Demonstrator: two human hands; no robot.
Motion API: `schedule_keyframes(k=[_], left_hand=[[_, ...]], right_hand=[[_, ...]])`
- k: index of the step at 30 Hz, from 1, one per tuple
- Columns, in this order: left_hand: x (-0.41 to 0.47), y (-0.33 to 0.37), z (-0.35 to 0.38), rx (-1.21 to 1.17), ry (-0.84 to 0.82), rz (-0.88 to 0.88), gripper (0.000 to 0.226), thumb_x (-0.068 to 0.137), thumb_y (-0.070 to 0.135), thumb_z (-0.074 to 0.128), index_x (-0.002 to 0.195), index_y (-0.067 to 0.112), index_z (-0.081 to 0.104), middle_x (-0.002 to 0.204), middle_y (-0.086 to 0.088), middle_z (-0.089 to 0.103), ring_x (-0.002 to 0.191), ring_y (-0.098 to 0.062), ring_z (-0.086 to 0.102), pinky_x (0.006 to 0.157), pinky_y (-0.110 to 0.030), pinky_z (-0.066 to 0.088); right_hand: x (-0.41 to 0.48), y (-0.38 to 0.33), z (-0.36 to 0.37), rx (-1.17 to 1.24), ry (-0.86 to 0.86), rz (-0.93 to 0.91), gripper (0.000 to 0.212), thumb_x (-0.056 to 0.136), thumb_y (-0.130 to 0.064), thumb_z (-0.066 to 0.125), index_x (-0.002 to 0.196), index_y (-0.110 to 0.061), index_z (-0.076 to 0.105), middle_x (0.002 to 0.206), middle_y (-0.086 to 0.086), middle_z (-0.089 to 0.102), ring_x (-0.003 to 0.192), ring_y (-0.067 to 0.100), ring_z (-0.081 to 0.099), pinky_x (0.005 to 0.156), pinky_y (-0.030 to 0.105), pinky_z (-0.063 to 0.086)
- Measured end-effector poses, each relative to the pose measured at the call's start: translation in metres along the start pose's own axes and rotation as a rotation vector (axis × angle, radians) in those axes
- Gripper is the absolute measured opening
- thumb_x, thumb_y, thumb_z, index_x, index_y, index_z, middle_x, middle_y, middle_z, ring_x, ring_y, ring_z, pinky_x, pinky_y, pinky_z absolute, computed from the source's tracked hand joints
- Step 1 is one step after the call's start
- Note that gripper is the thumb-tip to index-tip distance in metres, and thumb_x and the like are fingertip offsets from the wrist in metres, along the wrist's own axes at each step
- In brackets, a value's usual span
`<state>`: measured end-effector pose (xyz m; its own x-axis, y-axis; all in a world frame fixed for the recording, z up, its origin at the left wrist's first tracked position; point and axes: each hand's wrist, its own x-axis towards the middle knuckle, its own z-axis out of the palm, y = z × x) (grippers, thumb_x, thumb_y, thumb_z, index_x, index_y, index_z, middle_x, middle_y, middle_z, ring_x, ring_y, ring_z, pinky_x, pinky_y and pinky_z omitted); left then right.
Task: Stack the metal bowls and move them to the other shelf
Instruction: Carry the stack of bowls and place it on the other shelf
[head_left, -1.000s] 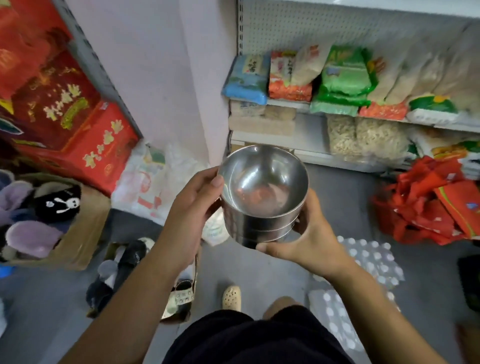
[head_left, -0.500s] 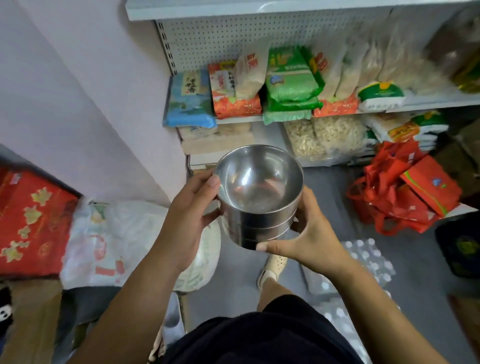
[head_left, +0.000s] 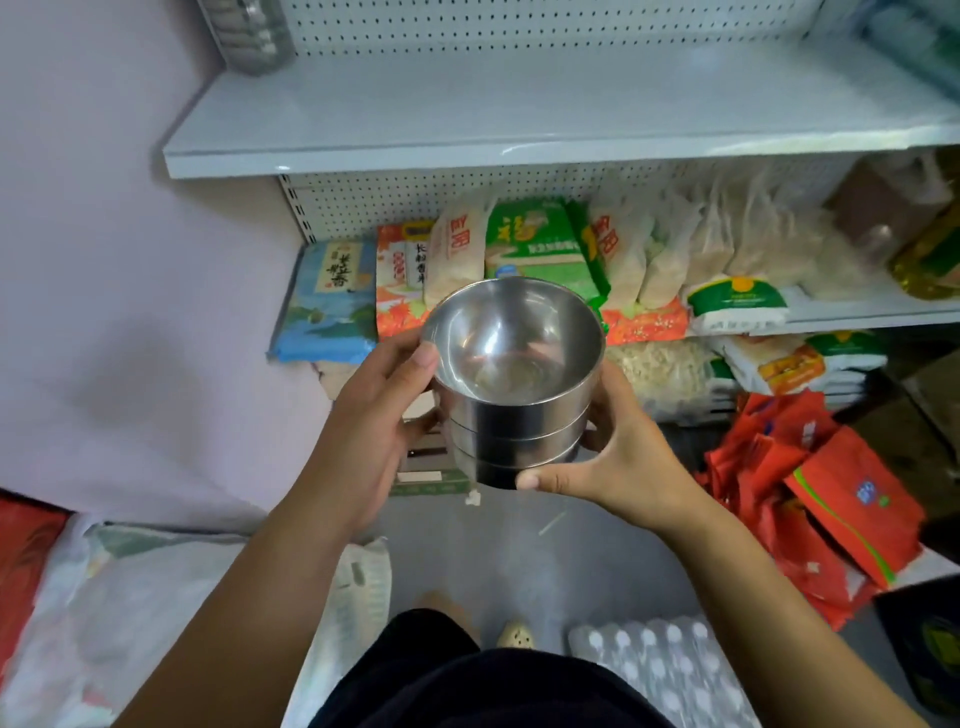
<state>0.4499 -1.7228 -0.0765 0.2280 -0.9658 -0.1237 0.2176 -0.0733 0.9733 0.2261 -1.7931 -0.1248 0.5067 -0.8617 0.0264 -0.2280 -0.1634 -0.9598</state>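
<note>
We face bright food packets (head_left: 540, 244) stacked against white pegboard (head_left: 467, 202); red carrier bags (head_left: 831, 493) lie heaped on the grey floor (head_left: 519, 551) near shrink-wrapped bottles (head_left: 665, 670).

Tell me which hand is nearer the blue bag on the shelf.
Left. The left hand grips the bowl stack just right of and below the blue bag; the right hand holds the stack's opposite side, farther off.

Black clothing (head_left: 488, 686) covers the waist and thigh, and a cream clog (head_left: 516, 635) with round holes is on one foot. The left hand (head_left: 363, 441), right hand (head_left: 623, 467) and forearms are bare.
</note>
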Motion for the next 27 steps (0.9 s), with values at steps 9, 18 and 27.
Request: schedule_keyframes(k=[9, 18, 27], left_hand=[[0.121, 0.025, 0.040, 0.040, -0.202, 0.055, 0.052, 0.079, 0.046, 0.070, 0.125, 0.022, 0.064, 0.112, 0.003, 0.069, 0.099, -0.011, 0.066, 0.091, -0.042, 0.053], [0.265, 0.078, 0.080, 0.092, -0.369, 0.172, 0.051, 0.072, 0.056, 0.082, 0.115, 0.032, 0.071, 0.114, 0.008, 0.072, 0.109, -0.011, 0.068, 0.092, -0.039, 0.054], [0.413, 0.118, 0.095, 0.153, -0.438, 0.271, 0.049, 0.083, 0.040, 0.071, 0.127, 0.018, 0.063, 0.119, 0.006, 0.070, 0.113, -0.012, 0.066, 0.095, -0.041, 0.057]], right_hand=[[0.082, 0.004, -0.080, 0.004, 0.106, -0.026, 0.115, 0.056, -0.018, 0.102, 0.149, -0.032, 0.037, 0.138, -0.012, 0.061, 0.130, 0.014, 0.060, 0.102, 0.050, 0.056], [0.187, -0.012, -0.148, 0.020, 0.259, -0.087, 0.111, 0.054, -0.013, 0.099, 0.147, -0.024, 0.040, 0.132, -0.009, 0.067, 0.125, 0.012, 0.064, 0.093, 0.027, 0.057], [0.322, -0.014, -0.199, 0.009, 0.340, -0.123, 0.108, 0.054, -0.023, 0.103, 0.143, -0.025, 0.042, 0.134, -0.004, 0.064, 0.127, 0.022, 0.063, 0.096, 0.045, 0.058]])
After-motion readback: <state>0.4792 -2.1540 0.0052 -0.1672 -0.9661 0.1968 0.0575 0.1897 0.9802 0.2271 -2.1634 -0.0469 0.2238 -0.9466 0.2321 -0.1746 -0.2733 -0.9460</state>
